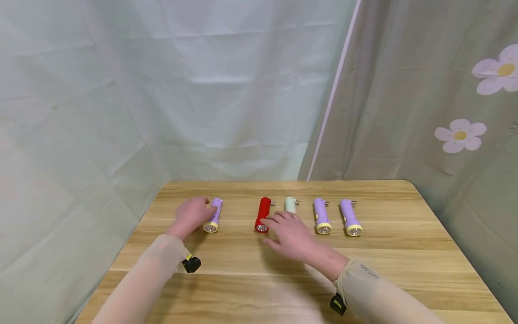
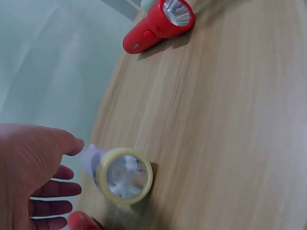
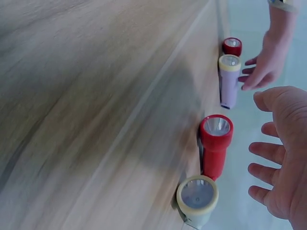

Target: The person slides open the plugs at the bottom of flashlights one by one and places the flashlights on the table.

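My left hand [image 1: 191, 216] is beside a purple flashlight [image 1: 216, 210], with its thumb and fingers spread and nothing between them in the left wrist view. Close by its fingertips there, a red flashlight [image 2: 82, 221] shows in part; in the head view the hand hides it. My right hand [image 1: 290, 236] hovers with loosely bent fingers, holding nothing. It overlaps the lower part of a pale green flashlight [image 1: 290, 204] in the head view. Just left of that lies another red flashlight [image 1: 264, 209]. In the right wrist view, the pale green flashlight's cream-rimmed lens [image 3: 197, 191] is visible.
Two more purple flashlights with cream rims, one nearer [image 1: 321, 211] and one farther right [image 1: 349, 213], lie right of my right hand. Metal plug prongs stick out from several flashlights. Behind the wooden table [image 1: 243, 288] hang pale curtains [image 1: 234, 99].
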Demonstrator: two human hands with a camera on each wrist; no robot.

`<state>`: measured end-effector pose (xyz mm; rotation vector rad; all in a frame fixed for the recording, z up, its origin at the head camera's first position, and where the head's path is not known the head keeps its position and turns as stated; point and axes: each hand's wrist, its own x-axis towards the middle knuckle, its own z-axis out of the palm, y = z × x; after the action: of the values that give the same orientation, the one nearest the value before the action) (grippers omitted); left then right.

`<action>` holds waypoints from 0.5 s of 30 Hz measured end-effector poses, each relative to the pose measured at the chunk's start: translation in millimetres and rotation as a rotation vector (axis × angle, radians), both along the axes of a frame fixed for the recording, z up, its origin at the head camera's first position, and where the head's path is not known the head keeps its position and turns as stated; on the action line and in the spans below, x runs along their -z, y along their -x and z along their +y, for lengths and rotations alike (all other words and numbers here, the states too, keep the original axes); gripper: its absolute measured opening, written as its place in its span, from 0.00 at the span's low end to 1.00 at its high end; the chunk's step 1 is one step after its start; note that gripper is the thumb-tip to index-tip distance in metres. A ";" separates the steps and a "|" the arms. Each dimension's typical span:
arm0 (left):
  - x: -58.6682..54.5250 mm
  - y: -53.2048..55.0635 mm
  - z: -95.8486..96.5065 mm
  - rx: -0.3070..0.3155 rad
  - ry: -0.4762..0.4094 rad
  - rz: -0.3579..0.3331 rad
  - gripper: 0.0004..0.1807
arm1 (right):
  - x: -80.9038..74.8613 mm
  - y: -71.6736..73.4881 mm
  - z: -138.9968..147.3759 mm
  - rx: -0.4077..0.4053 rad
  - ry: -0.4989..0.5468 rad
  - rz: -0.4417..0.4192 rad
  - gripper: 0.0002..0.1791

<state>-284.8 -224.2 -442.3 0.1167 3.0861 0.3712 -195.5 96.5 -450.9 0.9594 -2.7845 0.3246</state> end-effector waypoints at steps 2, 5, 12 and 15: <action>-1.3 3.0 4.1 -0.012 0.005 -0.018 0.24 | 2.5 1.2 -2.3 -0.005 -0.005 -0.008 0.31; -2.3 6.4 9.8 -0.025 0.028 -0.041 0.21 | 5.6 1.6 -4.7 -0.002 -0.015 -0.032 0.31; -0.3 12.2 18.8 -0.085 0.040 -0.096 0.24 | 8.2 -0.8 -6.2 0.006 -0.025 -0.054 0.31; 0.8 13.6 20.4 -0.110 0.031 -0.116 0.23 | 8.4 -2.1 -5.4 0.009 -0.028 -0.060 0.31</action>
<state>-298.4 -203.8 -443.1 -0.0736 2.9899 0.3211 -193.4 91.1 -459.3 0.9586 -2.8544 0.3189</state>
